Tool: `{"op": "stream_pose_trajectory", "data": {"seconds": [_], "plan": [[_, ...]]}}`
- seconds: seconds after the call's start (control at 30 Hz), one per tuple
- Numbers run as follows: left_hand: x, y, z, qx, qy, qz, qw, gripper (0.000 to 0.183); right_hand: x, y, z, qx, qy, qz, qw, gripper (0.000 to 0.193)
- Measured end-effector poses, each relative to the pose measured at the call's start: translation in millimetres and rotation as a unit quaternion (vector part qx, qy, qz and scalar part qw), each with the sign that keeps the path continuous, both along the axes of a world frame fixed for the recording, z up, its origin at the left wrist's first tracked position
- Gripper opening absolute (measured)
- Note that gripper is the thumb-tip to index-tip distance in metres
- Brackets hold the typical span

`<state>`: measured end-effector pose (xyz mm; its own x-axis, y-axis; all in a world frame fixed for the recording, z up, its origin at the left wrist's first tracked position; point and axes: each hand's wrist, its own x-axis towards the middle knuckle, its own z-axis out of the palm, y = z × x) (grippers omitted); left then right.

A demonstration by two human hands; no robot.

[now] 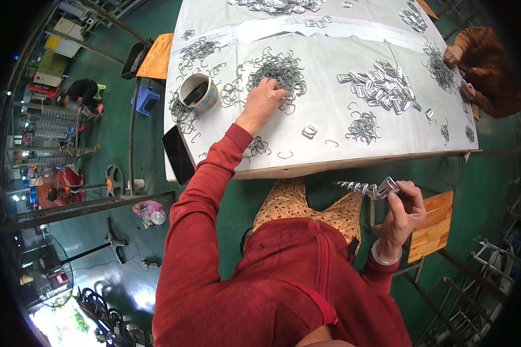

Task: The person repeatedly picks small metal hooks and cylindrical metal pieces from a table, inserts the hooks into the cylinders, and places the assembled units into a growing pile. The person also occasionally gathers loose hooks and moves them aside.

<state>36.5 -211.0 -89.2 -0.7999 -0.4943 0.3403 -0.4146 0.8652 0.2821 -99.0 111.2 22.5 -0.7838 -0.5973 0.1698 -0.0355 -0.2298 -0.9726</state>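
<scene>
My left hand reaches over the white-covered table, its fingers bent and pressed together at the near side of a heap of C-shaped wire hooks. Whatever lies between those fingertips is hidden. In front of my body, below the table's near edge, my right hand pinches the end of a string of linked silver metal pieces. The piece at my fingertips is a flat slotted buckle; the string stretches leftward from it. A single loose buckle lies on the table between my hands.
A heap of silver buckles and a smaller hook pile lie to the right. At left stand a round tub and a dark phone-like slab. Across the right edge, another person's hand touches hooks. A wooden stool stands below right.
</scene>
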Motion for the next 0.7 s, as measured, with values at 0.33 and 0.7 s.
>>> {"op": "stream_pose_trajectory", "data": {"seconds": [0.33, 0.7], "plan": [[10, 1, -3, 0.145, 0.105, 0.092, 0.98, 0.006, 8, 14, 0, -0.013, 0.01, 0.018, 1.0, 0.021], [-9, 77, 70, 0.605, 0.265, -0.044, 0.75, 0.02, 24, 29, 6, -0.002, 0.006, -0.004, 1.0, 0.021]]}}
